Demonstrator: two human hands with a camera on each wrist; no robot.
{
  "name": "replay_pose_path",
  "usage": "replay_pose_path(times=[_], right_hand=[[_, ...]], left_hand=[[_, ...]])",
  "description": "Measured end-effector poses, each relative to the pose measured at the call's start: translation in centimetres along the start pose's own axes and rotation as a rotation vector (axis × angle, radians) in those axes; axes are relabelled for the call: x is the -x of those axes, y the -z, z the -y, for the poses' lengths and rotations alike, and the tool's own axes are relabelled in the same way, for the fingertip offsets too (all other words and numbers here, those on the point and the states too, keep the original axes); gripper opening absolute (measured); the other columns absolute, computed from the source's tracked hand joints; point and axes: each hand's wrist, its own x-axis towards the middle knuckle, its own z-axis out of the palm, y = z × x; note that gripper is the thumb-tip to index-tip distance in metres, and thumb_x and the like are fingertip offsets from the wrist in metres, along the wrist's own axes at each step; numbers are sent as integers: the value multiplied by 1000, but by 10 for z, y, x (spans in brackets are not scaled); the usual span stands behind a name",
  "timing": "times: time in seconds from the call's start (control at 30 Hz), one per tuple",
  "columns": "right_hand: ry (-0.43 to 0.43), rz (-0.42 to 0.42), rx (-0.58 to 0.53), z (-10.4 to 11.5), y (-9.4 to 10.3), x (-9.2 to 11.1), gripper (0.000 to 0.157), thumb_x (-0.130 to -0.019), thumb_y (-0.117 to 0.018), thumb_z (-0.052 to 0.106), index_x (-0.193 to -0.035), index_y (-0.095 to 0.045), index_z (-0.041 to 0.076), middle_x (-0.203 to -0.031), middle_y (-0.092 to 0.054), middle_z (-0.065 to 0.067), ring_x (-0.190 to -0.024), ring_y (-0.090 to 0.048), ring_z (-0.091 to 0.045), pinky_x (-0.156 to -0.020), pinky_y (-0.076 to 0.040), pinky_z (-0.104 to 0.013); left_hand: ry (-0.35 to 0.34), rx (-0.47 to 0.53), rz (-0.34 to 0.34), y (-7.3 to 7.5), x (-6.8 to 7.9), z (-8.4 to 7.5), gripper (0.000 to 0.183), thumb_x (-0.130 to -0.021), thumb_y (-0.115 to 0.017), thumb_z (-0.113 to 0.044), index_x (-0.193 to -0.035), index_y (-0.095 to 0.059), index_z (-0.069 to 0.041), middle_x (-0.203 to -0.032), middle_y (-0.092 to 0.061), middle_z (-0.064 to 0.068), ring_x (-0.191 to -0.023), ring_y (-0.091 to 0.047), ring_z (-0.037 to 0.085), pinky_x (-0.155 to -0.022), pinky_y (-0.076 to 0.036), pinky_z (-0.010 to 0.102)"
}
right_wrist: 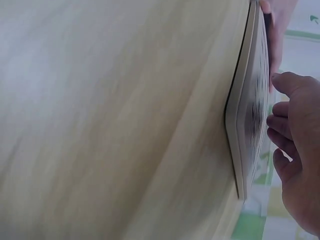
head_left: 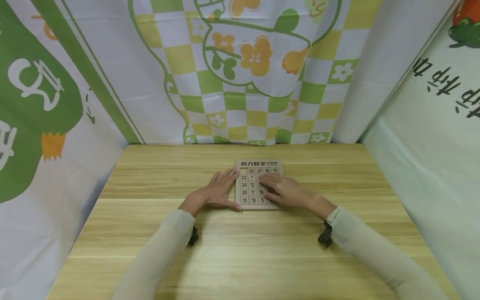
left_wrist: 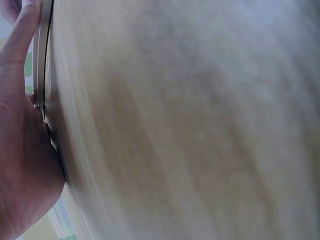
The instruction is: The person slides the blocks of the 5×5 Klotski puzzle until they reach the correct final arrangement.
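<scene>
Wood-grain table — checked curtain behind

Head view bright, evenly lit; soft sheen on tabletop; wrist views dimmer, tabletop blurred.

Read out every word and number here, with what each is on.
"磁力数字": top of the puzzle board; the print beside it is too small.
"22 21 16 11": number tiles, top row.
"23 7": second row.
"24 12": third row.
"20 17 18": fourth row.
"15 10 5": bottom row.
Other tiles: wholly or partly covered by the right hand.
Left cloth, right cloth: slanted, cut-off writing I cannot read.
</scene>
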Motion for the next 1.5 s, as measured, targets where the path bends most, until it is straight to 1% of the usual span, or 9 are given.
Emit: replay_pose_path(times=[0.1, 0.17, 0.4, 0.57, 0.7, 0.87, 1.03, 1.3, 1.5], right_hand=[[-18, -10, 17, -7, 4, 5, 59, -105, -68, 31, -151, -55, -3, -156, -53, -25, -144, -49, -46, -119, -41, -60], [-26, -11, 28, -12, 6, 8, 59, -105, -68, 31, -151, -54, -4, -155, -53, -25, -144, -50, -46, -119, -40, -60], [-54, -18, 42, -30, 10, 17, 62, -104, -68, 30, -151, -52, -6, -155, -52, -28, -143, -50, -48, -120, -39, -62], [-68, -31, 56, -36, 12, 20, 62, -104, -68, 32, -150, -53, -6, -154, -52, -28, -143, -49, -49, -119, -39, -64], [-78, -25, 44, -39, 14, 22, 61, -104, -68, 33, -151, -53, -4, -156, -51, -28, -144, -48, -50, -119, -38, -65], [-105, 9, 37, -41, 15, 23, 62, -105, -67, 35, -152, -52, -3, -157, -49, -26, -146, -46, -49, -120, -36, -65], [-115, 17, 22, -40, 17, 23, 63, -104, -67, 35, -152, -53, -2, -158, -50, -25, -146, -46, -49, -121, -36, -64], [-99, 6, 29, -40, 14, 21, 62, -105, -67, 36, -151, -54, -4, -157, -50, -26, -145, -46, -49, -121, -36, -63], [-87, 2, 26, -38, 13, 18, 62, -104, -68, 34, -149, -54, -7, -155, -52, -27, -144, -48, -49, -122, -36, -62]], left_hand=[[0, -5, 2, 1, 0, -1, 133, -84, -73, -76, -171, 1, -9, -178, 11, 8, -165, 4, 30, -131, 4, 57], [-1, 8, 1, -2, -1, 2, 134, -82, -72, -79, -171, 2, -10, -178, 11, 7, -165, 6, 28, -131, 5, 56], [-22, 85, -33, -14, -7, 14, 143, -73, -65, -94, -172, 1, -14, -178, 12, 4, -165, 8, 25, -131, 9, 55], [-19, 94, -31, -15, -7, 15, 142, -73, -66, -92, -172, 2, -16, -178, 13, 2, -165, 8, 24, -130, 10, 54], [-13, 90, -21, -14, -6, 13, 141, -75, -68, -90, -171, 4, -16, -178, 14, 1, -165, 9, 24, -130, 12, 53], [-17, 99, -21, -13, -7, 12, 141, -75, -68, -90, -172, 3, -15, -178, 14, 1, -165, 9, 24, -130, 11, 54], [-19, 96, -20, -13, -7, 11, 140, -75, -67, -90, -172, 3, -16, -178, 14, 1, -165, 10, 23, -131, 10, 54], [-12, 81, -19, -14, -8, 13, 141, -75, -68, -90, -171, 5, -17, -178, 15, 0, -164, 10, 22, -130, 10, 55], [-15, 82, -22, -15, -8, 16, 142, -74, -66, -92, -171, 5, -18, -177, 15, -1, -164, 10, 22, -131, 9, 55]])
